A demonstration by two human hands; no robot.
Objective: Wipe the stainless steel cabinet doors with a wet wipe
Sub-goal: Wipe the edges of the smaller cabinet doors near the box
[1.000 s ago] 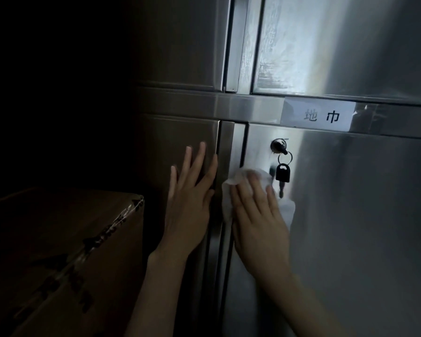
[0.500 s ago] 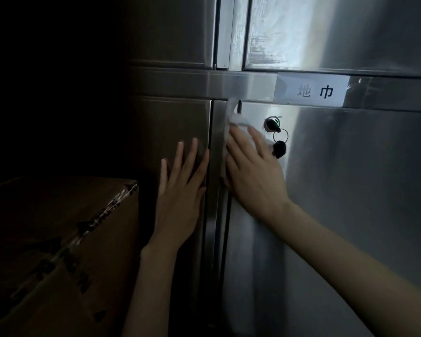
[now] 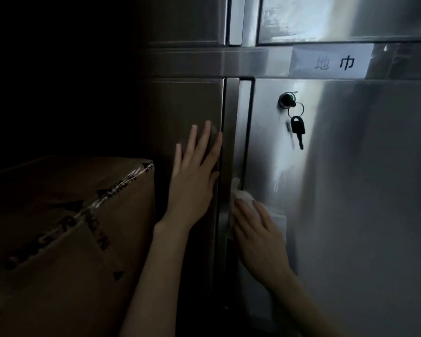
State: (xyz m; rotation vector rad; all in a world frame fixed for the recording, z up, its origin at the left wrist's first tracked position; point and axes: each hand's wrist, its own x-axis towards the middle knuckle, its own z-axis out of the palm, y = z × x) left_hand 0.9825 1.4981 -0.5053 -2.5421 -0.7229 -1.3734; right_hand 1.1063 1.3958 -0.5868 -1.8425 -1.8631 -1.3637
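Bare L hand (image 3: 192, 188) & R hand (image 3: 260, 237), forearms (image 3: 156, 276) bare to frame edge; slim fingers (image 3: 206, 144), pale nail tips on L.

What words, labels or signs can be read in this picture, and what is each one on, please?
"地巾": on the white label taped to the cabinet rail.
Black print on the cardboard box and its tape: too dark and skewed to read.
No other text shows.

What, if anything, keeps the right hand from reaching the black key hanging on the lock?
Probably nothing, so likely yes. The right hand presses the wet wipe on the same door, below the key; bare steel lies between them.
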